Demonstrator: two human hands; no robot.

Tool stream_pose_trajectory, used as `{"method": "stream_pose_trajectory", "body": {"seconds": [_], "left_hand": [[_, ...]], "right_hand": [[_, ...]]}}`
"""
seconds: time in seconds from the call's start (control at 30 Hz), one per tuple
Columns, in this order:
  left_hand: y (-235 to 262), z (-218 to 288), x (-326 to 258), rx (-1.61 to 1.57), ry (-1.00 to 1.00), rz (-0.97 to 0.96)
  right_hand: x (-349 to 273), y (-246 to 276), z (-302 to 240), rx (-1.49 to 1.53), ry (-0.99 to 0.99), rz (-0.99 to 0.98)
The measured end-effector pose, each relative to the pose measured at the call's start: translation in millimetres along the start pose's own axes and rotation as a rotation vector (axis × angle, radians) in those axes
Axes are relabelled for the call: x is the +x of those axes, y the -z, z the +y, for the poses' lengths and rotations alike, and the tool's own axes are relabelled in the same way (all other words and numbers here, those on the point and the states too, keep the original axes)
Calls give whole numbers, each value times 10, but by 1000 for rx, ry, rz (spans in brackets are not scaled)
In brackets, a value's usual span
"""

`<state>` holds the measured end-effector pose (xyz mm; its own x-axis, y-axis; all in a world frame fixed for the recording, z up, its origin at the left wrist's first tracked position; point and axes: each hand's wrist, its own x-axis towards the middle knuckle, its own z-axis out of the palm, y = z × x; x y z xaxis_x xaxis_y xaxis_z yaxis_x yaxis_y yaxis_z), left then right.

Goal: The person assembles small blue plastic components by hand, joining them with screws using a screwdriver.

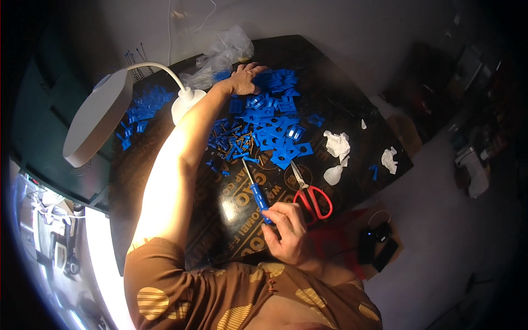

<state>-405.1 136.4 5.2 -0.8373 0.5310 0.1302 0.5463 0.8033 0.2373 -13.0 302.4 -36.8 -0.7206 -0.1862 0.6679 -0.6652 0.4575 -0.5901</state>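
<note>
My right hand [287, 231] grips a screwdriver [255, 192] by its blue handle, the metal shaft pointing away toward a heap of blue plastic parts [272, 118]. My left hand [245, 78] is stretched far across the dark table [330, 88], fingers spread, resting on the far end of that blue heap. Small blue pins and brown screws [234, 143] lie scattered beside my left forearm. Red-handled scissors [311, 195] lie just right of the screwdriver.
A white desk lamp [104, 113] arches over the table's left side, with more blue parts [142, 107] behind it. Clear plastic bags [223, 55] sit at the far edge. Crumpled white bits [336, 146] lie to the right. A black device [367, 245] rests on the floor.
</note>
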Motion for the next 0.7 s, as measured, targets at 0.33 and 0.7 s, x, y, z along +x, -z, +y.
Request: {"method": "stream_pose_trajectory", "body": {"seconds": [0.33, 0.7], "left_hand": [[-124, -88, 202, 36, -25, -145], [-261, -145, 65, 53, -68, 30]], "right_hand": [[23, 42, 33, 53, -12, -36], [0, 24, 40, 66, 21, -37]]}}
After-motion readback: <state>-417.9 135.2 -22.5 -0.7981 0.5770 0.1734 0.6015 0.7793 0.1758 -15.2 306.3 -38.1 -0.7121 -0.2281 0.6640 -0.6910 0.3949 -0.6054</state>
